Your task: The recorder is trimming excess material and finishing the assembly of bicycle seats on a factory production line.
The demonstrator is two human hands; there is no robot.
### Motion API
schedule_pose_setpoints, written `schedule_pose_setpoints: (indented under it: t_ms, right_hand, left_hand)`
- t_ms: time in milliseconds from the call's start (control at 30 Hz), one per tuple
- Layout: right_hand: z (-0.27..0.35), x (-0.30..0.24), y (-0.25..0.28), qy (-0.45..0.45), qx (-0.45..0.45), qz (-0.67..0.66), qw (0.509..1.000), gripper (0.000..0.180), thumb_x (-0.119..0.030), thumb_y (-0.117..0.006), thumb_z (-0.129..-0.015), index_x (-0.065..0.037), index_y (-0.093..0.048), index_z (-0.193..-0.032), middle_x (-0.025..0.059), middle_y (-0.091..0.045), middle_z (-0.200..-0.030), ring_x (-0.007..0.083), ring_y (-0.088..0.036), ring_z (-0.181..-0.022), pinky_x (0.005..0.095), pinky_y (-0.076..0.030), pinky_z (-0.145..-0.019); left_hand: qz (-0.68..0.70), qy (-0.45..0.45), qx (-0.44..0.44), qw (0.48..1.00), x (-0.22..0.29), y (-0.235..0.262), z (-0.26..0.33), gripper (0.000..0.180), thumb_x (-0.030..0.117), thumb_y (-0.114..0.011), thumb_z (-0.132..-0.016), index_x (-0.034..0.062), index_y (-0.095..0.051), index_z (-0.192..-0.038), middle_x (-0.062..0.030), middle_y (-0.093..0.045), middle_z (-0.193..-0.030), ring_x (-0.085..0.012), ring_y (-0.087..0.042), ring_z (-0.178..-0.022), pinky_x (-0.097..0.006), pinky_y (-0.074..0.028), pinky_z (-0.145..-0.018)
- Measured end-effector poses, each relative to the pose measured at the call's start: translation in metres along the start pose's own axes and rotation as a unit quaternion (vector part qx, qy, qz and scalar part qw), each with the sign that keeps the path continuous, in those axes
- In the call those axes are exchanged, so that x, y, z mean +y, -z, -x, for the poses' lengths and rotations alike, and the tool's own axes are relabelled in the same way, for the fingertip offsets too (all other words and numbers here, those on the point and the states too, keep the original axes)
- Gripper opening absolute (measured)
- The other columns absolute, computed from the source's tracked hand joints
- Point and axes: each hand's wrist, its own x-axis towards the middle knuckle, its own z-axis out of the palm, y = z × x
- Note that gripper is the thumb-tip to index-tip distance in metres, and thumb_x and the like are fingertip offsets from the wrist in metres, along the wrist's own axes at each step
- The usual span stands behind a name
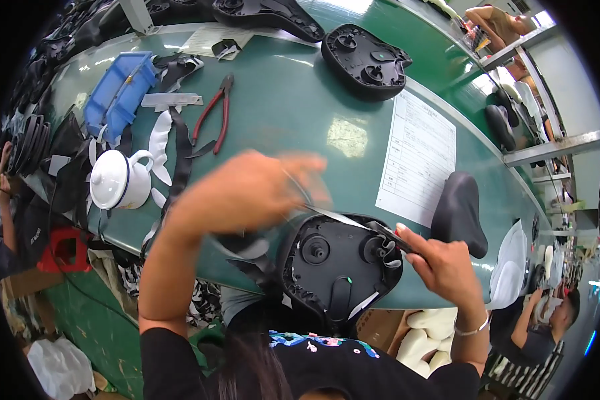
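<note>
A black saddle [328,263] lies underside up at the table's near edge, showing two round mounts and a gathered cover edge. My left hand [263,190], smeared by motion, is above its left side, with a narrow pale strip [340,217] running from the fingers to the saddle's far rim. My right hand [443,263] is closed around a slim dark-handled tool [399,241], whose tip meets the rim beside the strip's end. The tool's exact kind is hard to make out. Dark cover material [253,270] lies left of the saddle, partly under my left hand.
Red-handled pliers [213,117], a blue bin [119,93] and a white lidded mug [120,180] stand at the left among scraps. A printed sheet [419,153] and a black saddle [459,213] lie to the right. Another upturned saddle [367,63] sits behind. Other people work beyond the table.
</note>
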Motion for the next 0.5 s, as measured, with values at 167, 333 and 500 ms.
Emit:
schedule_pose_setpoints:
  t_ms: [167,333,500]
  right_hand:
    - [-0.015,0.025,-0.001,0.047,-0.034,-0.11,0.992,0.051,-0.02,-0.059,-0.086,-0.023,-0.047,-0.136,0.0049,-0.052,-0.056,0.0258,-0.052,-0.048,0.0377,-0.037,-0.046]
    - [0.007,0.02,-0.006,0.053,-0.011,-0.02,0.998,0.055,-0.019,-0.061,-0.085,-0.024,-0.045,-0.138,0.0041,-0.047,-0.057,0.0231,-0.049,-0.046,0.0357,-0.036,-0.044]
    - [0.059,-0.005,-0.018,-0.032,0.016,0.017,0.999,0.062,-0.015,-0.065,-0.081,-0.023,-0.044,-0.139,0.0047,-0.043,-0.056,0.0217,-0.046,-0.042,0.0353,-0.034,-0.041]
  left_hand:
    - [0.087,-0.011,-0.092,0.992,0.025,-0.062,-0.05,0.023,0.026,-0.063,-0.088,0.0033,-0.062,-0.087,-0.0071,-0.058,-0.088,-0.0246,-0.051,-0.093,-0.039,-0.039,-0.087]
    - [0.512,0.149,0.074,0.843,0.033,-0.073,-0.064,0.027,0.025,-0.05,-0.097,0.0037,-0.05,-0.082,-0.0014,-0.043,-0.063,-0.0106,-0.046,-0.059,-0.026,-0.042,-0.057]
    - [0.606,-0.062,0.272,0.745,0.048,-0.04,-0.069,0.033,0.028,-0.046,-0.098,0.0103,-0.032,-0.074,0.0011,-0.032,-0.06,-0.0076,-0.028,-0.045,-0.025,-0.025,-0.042]
